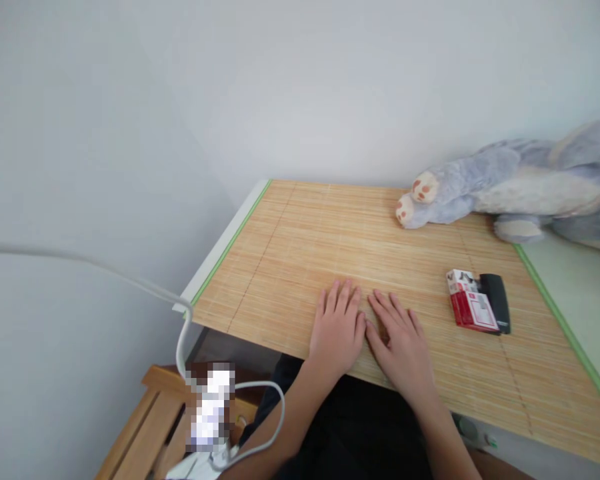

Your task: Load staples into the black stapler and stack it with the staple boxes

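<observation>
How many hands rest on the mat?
2, both palm down on the mat near its front edge: the left hand, and the right hand just beside it. No others show.

Box (473,305) on mat (325,230), right of hands (404,347)

Soft, even light; slight shadow beneath the right hand (404,350); coarse pixelation below the near left corner of the counter (330,230).

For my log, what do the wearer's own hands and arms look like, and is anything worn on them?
The left hand and right hand are ungloved, with no ring or watch visible. No sleeves show on the forearms. The clothing between them is black.
</observation>
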`<act>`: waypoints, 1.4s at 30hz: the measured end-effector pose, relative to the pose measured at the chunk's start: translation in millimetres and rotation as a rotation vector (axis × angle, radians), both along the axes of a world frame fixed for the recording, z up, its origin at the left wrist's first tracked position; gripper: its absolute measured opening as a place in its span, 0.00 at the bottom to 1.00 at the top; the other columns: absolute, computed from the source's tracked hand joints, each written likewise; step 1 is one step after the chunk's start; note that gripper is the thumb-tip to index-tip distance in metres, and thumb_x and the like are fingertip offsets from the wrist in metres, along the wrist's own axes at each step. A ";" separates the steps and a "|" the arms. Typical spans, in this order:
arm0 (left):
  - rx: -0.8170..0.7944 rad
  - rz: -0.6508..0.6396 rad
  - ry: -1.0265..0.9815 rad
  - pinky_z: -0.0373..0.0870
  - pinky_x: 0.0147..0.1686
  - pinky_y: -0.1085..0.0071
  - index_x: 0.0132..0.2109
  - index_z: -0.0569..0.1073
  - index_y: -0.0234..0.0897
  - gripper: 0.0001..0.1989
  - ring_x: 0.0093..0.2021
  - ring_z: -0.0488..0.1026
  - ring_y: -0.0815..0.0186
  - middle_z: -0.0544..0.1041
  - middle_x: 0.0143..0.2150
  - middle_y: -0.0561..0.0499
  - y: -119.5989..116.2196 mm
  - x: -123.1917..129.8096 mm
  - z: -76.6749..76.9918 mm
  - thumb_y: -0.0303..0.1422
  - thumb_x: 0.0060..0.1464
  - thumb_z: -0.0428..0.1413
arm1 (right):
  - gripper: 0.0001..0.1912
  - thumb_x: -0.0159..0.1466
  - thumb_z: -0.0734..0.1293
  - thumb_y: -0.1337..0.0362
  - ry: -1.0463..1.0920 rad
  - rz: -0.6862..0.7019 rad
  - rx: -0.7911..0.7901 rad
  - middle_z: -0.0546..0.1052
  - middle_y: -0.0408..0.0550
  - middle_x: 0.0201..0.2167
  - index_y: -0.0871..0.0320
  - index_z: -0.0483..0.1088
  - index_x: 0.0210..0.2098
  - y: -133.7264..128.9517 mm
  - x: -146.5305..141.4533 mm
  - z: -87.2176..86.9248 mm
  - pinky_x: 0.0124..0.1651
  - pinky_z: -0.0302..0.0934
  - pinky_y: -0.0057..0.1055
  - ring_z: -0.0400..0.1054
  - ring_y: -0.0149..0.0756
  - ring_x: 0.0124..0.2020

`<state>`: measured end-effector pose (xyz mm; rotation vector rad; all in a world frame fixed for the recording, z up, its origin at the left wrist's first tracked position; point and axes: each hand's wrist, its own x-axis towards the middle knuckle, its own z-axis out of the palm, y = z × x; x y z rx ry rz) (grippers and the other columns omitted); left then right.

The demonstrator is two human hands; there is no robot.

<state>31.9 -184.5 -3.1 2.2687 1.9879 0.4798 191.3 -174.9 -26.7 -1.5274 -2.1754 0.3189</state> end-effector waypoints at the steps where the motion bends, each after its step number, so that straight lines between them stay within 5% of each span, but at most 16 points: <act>1: 0.005 0.001 0.000 0.49 0.74 0.48 0.74 0.54 0.43 0.27 0.78 0.43 0.56 0.52 0.78 0.49 -2.7 0.9 0.7 0.40 0.72 0.41 | 0.27 0.74 0.57 0.53 -0.002 -0.001 0.001 0.62 0.43 0.71 0.46 0.59 0.71 -0.8 0.0 0.2 0.74 0.42 0.58 0.48 0.47 0.75; 42: -0.032 0.001 -0.087 0.45 0.75 0.47 0.73 0.57 0.46 0.26 0.78 0.42 0.58 0.53 0.77 0.52 -20.5 5.6 1.1 0.39 0.71 0.42 | 0.27 0.73 0.58 0.56 0.023 -0.011 -0.022 0.60 0.40 0.72 0.44 0.59 0.71 -2.8 -3.2 4.8 0.74 0.41 0.57 0.48 0.47 0.75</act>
